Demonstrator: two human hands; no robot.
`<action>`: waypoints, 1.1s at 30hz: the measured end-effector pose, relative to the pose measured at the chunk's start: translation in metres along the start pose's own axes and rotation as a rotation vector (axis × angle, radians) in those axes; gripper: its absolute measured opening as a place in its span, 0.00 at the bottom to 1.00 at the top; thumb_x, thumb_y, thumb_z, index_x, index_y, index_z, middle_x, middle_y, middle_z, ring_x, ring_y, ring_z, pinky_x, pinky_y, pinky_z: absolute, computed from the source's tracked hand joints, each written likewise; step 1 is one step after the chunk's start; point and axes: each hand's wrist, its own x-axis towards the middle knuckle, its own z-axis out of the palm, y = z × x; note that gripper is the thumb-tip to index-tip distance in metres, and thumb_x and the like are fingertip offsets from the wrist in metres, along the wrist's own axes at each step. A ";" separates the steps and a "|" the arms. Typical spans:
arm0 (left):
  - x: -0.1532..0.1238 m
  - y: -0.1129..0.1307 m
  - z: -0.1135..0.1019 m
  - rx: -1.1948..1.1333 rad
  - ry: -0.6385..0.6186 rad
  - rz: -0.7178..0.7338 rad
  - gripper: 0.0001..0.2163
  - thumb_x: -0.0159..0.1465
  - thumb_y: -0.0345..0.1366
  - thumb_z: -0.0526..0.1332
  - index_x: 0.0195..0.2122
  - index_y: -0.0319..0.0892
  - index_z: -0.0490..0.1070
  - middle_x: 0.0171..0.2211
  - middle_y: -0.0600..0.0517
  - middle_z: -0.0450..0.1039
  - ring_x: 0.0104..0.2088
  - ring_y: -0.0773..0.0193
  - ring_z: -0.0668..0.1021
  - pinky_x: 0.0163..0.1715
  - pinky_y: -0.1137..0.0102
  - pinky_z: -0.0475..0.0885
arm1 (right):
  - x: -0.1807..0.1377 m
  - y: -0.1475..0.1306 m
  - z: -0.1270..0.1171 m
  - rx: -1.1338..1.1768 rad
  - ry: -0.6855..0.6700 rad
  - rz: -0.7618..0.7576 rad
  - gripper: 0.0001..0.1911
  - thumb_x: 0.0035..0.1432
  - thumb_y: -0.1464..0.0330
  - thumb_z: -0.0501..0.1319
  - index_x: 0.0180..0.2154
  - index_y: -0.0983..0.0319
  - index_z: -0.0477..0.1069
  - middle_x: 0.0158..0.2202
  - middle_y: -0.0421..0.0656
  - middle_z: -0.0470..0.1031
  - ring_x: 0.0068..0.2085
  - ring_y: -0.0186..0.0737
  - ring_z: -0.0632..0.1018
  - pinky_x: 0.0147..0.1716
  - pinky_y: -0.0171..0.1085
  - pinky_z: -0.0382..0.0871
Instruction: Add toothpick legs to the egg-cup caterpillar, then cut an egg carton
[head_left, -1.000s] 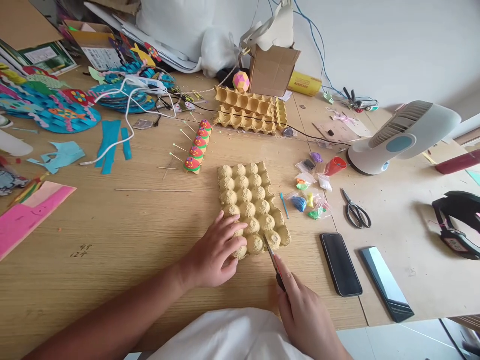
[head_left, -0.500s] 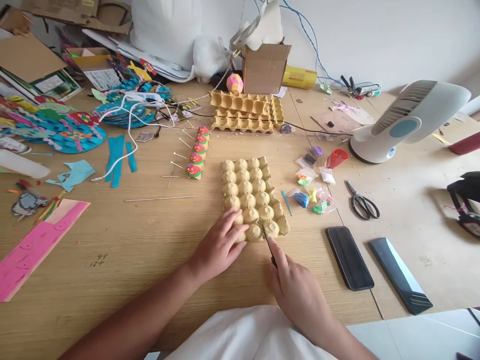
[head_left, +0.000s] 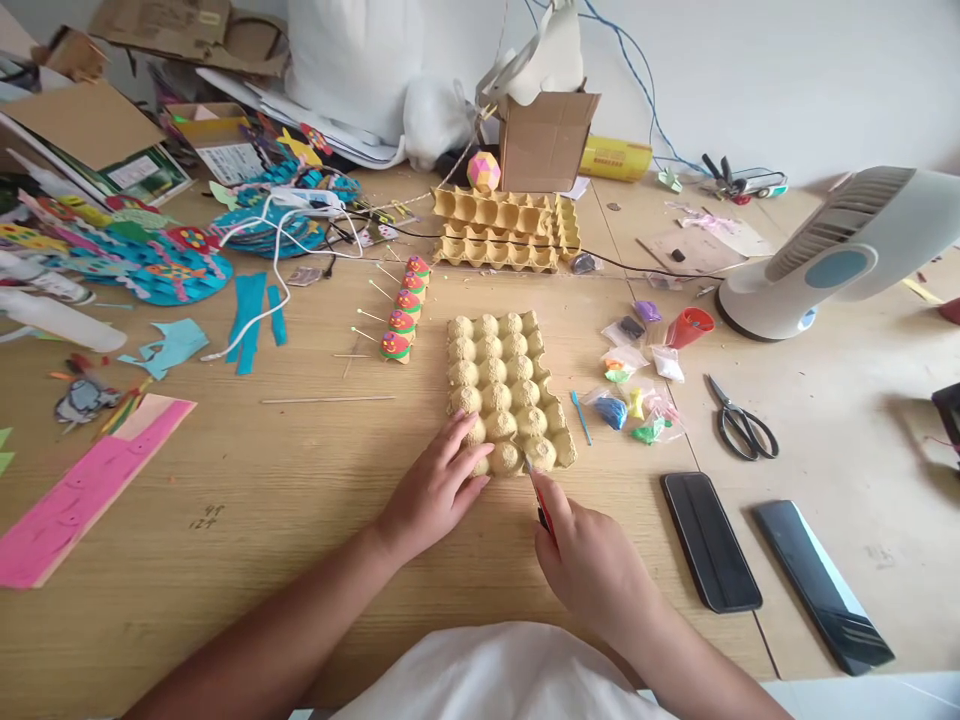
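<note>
A beige cardboard egg tray (head_left: 496, 372) lies cups-down on the table in front of me, its bumps facing up. My left hand (head_left: 439, 482) rests at the tray's near left corner, fingers stretched out over the edge bumps. In my right hand (head_left: 592, 545) is a utility knife (head_left: 545, 508) with a red and black handle. Its blade tip touches the tray between two bumps of the nearest row. Left of the tray stands a row of painted egg-cup caterpillars (head_left: 403, 308) with red faces and green-tipped sticks.
To the right lie bags of coloured clay (head_left: 611, 410), a red cup (head_left: 688, 328), scissors (head_left: 742, 420), a phone (head_left: 711, 540) and a dark glossy slab (head_left: 821, 585). A white fan (head_left: 817, 265) stands behind them. More egg trays (head_left: 495, 245) sit at the back. A thin stick (head_left: 328, 400) lies left.
The camera view has shifted slightly. The knife handle has turned a little, showing red. My left hand stays on the egg tray.
</note>
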 end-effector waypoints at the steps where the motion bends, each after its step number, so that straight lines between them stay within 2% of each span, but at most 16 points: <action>1: 0.000 0.000 0.000 -0.004 -0.004 -0.002 0.17 0.70 0.33 0.58 0.60 0.43 0.65 0.71 0.41 0.51 0.72 0.48 0.55 0.69 0.51 0.62 | 0.001 0.001 0.001 0.027 0.019 -0.002 0.26 0.66 0.71 0.50 0.65 0.65 0.56 0.41 0.46 0.82 0.34 0.44 0.82 0.27 0.39 0.62; 6: 0.000 -0.001 0.000 -0.017 0.009 -0.003 0.17 0.70 0.33 0.58 0.60 0.43 0.65 0.71 0.41 0.52 0.72 0.48 0.56 0.69 0.50 0.62 | 0.002 0.004 0.007 0.102 0.050 0.002 0.26 0.65 0.70 0.50 0.64 0.64 0.58 0.42 0.46 0.82 0.34 0.44 0.82 0.28 0.38 0.63; 14: 0.001 0.000 -0.002 -0.020 0.000 -0.009 0.19 0.70 0.33 0.58 0.62 0.44 0.62 0.70 0.41 0.52 0.71 0.48 0.57 0.68 0.50 0.63 | 0.005 0.004 0.009 0.155 0.034 0.004 0.30 0.65 0.71 0.49 0.68 0.64 0.54 0.42 0.46 0.82 0.34 0.44 0.82 0.29 0.38 0.65; 22: 0.000 0.000 -0.002 -0.009 -0.021 -0.029 0.16 0.70 0.34 0.58 0.59 0.44 0.65 0.70 0.42 0.54 0.71 0.48 0.57 0.68 0.50 0.63 | -0.003 -0.003 0.004 0.056 -0.016 0.012 0.28 0.64 0.72 0.50 0.65 0.66 0.58 0.38 0.45 0.82 0.30 0.43 0.81 0.26 0.37 0.60; 33: 0.001 0.002 -0.002 -0.007 -0.028 -0.047 0.15 0.70 0.34 0.58 0.57 0.43 0.67 0.70 0.42 0.54 0.71 0.48 0.57 0.68 0.51 0.63 | 0.003 -0.005 0.007 0.012 0.029 -0.010 0.25 0.65 0.70 0.49 0.62 0.67 0.59 0.32 0.43 0.82 0.27 0.41 0.79 0.24 0.38 0.53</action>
